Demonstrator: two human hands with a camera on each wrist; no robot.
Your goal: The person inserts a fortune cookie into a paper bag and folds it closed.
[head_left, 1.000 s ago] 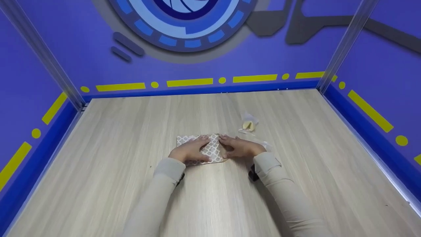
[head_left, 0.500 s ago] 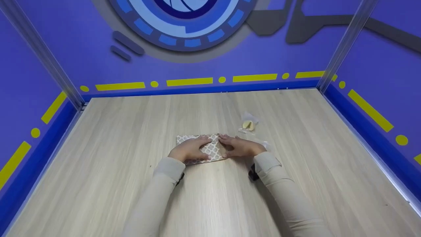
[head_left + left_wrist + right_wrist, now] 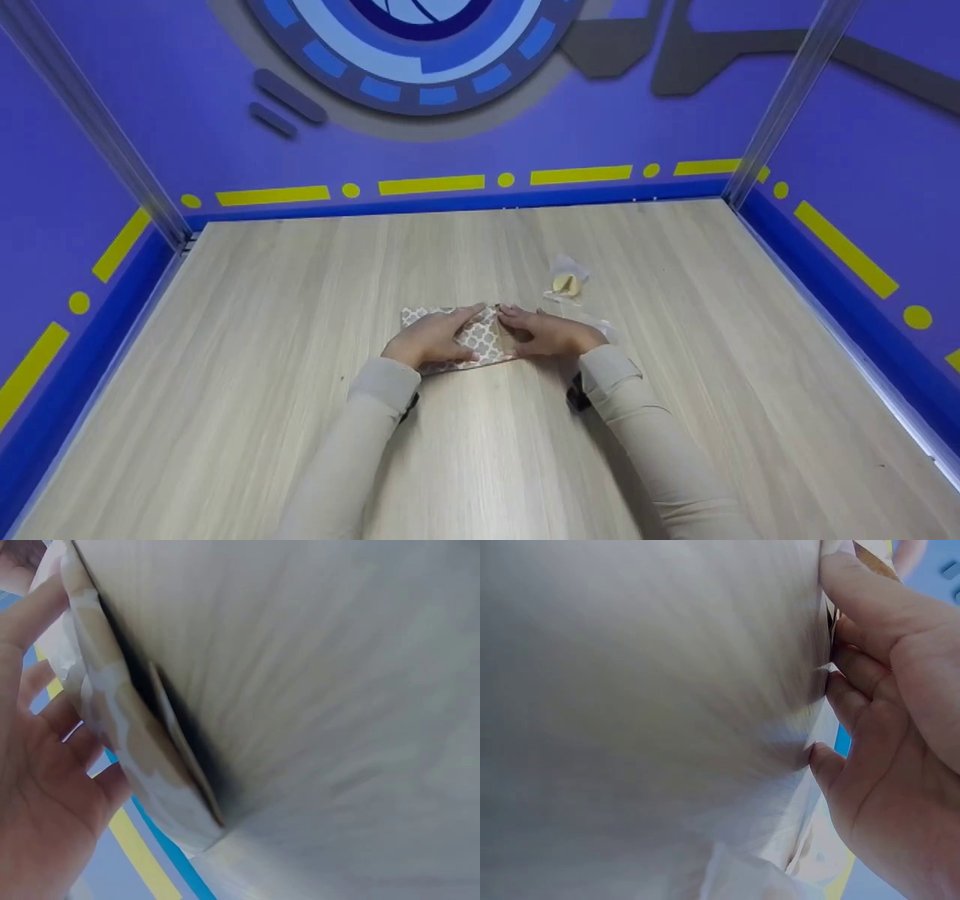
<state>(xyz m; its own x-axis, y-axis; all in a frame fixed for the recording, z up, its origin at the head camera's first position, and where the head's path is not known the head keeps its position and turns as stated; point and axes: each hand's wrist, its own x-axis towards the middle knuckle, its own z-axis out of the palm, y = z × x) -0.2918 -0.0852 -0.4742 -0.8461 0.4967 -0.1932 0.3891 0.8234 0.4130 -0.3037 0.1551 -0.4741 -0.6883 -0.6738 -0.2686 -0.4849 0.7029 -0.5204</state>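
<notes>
A flat paper packet (image 3: 486, 337) with a grey-and-white lattice pattern lies on the table between both hands. My left hand (image 3: 433, 339) rests over its left part, fingers towards the far edge and thumb near the close edge. The left wrist view shows the packet's layered side (image 3: 142, 731), with a brown edge standing slightly apart from the patterned layer. At the packet's plain brown right end is my right hand (image 3: 551, 334), thumb and fingers spread along that end. In the right wrist view its fingertips (image 3: 819, 754) reach down to the tabletop. The palms hide part of the packet.
A fortune cookie (image 3: 567, 285) in a clear wrapper lies beyond the right hand. Another piece of clear wrapping (image 3: 606, 328) shows just behind the right wrist. The wooden table (image 3: 262, 337) is bounded by blue-purple walls (image 3: 420, 161) at the back and sides.
The left fingers have slid slightly towards the packet's far edge and right. The packet's near right corner has shifted slightly away from the person. The right hand stays nearly still.
</notes>
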